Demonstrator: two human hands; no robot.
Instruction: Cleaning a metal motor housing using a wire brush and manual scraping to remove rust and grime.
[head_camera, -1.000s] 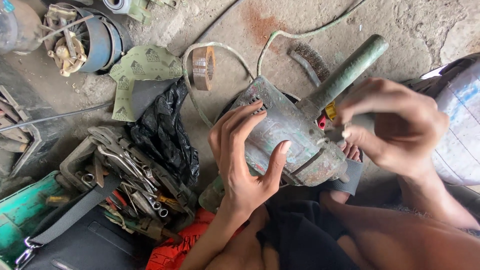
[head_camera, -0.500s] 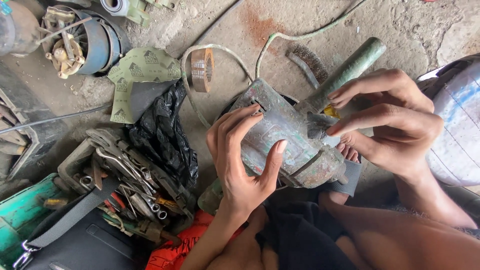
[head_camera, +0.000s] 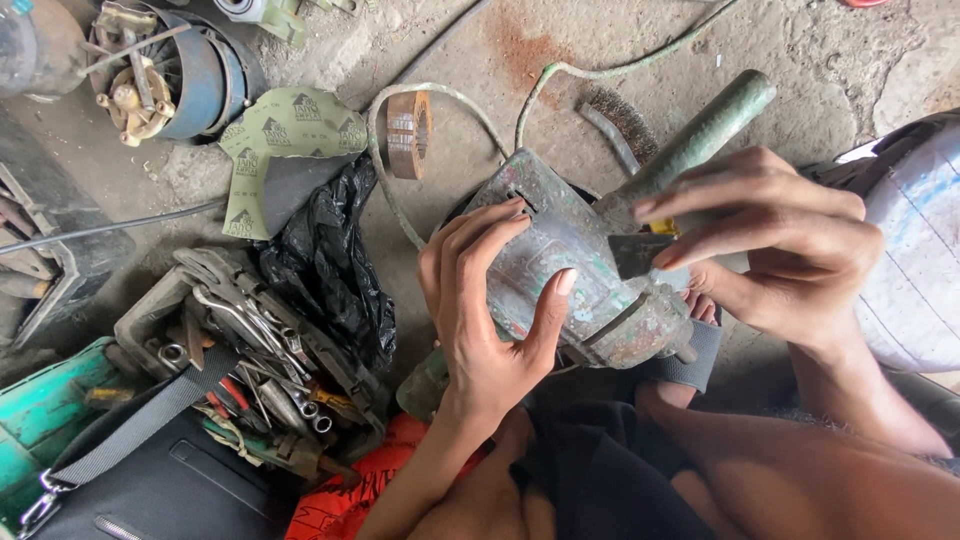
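head view: left hand (head_camera: 490, 300) clasps worn green power tool body (head_camera: 575, 270), fingers spread over casing, thumb on near edge. right hand (head_camera: 790, 250) pinches small dark flat piece (head_camera: 638, 252) against tool beside green handle (head_camera: 690, 145). tool rests on concrete floor (head_camera: 800, 60), mid-floor, above knees. open toolbox (head_camera: 240, 350) at floor's left edge.
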